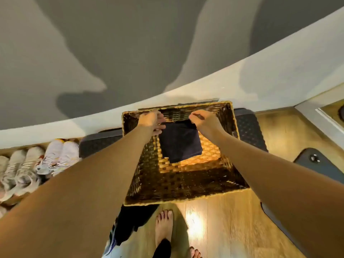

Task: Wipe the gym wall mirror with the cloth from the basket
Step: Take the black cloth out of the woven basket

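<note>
A brown woven basket (178, 187) stands on the wooden floor against the wall. Inside it lies a dark navy cloth (179, 143), folded flat on the basket's bottom. Both my arms reach down into the basket. My left hand (151, 121) is at the cloth's far left corner, with its fingers curled at the edge. My right hand (203, 121) pinches the cloth's far right corner. The wall mirror is not in view.
A grey wall (130, 43) with a white skirting board runs behind the basket. Several pale sneakers (37, 162) line the floor at the left. Dark mats (247, 127) lie behind and to the right. My bare feet (163, 228) stand in front of the basket.
</note>
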Motion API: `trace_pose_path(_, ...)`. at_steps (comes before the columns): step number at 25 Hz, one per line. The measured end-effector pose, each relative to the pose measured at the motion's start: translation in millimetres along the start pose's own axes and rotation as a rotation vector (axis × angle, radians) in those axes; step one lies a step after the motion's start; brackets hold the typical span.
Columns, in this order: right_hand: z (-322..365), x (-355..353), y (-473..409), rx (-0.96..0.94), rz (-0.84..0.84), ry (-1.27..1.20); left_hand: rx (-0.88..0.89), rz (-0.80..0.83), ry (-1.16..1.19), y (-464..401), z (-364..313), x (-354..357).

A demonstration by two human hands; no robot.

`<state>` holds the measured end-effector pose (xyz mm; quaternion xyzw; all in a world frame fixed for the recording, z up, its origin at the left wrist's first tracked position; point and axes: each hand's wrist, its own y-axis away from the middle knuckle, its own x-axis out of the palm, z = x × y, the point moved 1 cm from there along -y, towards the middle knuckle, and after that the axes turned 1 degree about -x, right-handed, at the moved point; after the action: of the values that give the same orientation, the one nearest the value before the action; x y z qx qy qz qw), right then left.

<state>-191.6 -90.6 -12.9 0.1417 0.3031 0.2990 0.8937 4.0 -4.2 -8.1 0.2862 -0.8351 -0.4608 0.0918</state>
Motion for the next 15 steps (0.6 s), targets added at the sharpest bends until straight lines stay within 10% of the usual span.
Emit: trace_pose_path(15, -144, 80, -65, 0.26, -0.06, 0.041, -0.026, -0.127, -0.174, -142, 127, 35)
